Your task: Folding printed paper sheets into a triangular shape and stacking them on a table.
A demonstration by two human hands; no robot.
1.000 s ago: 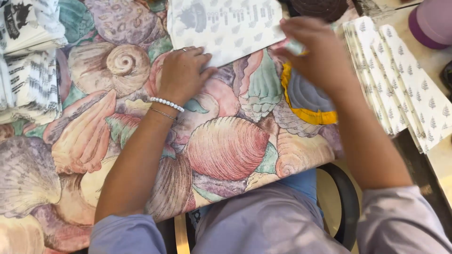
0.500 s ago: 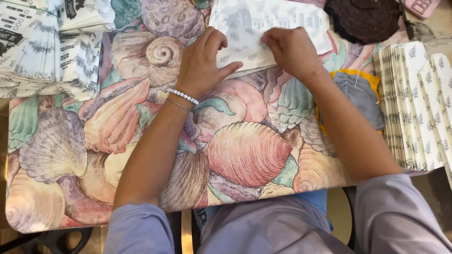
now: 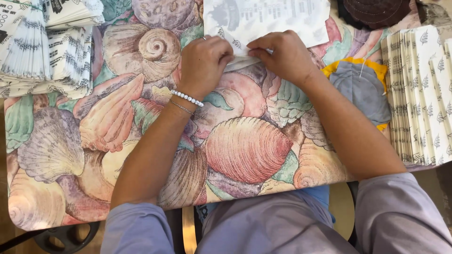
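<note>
Closest to the person are a grey-clad lap and two lilac sleeves, and just beyond them lies the front edge of the table [image 3: 61, 197], covered with a cloth printed all over with big seashells in pink, tan and green. Both bare forearms stretch out across that cloth. The left wrist wears a bead bracelet [image 3: 187, 98] and a thin chain beside it. The left hand [image 3: 203, 63] is curled, with its fingertips pinching the near edge of a sheet of paper [image 3: 268, 19], white with grey printed marks, which lies flat at the far middle of the table. The right hand [image 3: 282, 56] meets it there, its fingers also closed on that same near edge, so that the two hands almost touch each other over a small fold of the paper. To the right of the right forearm a grey cloth piece with a yellow border [image 3: 365, 89] rests on the table, and further right a long row of folded white sheets printed with small leaf shapes [image 3: 421, 99] stands packed edge to edge. On the far left, stacks of folded white paper with black print [image 3: 44, 51] are piled near the corner. At the far right, behind the grey cloth, a dark brown round mat [image 3: 374, 11] peeks in at the top.
</note>
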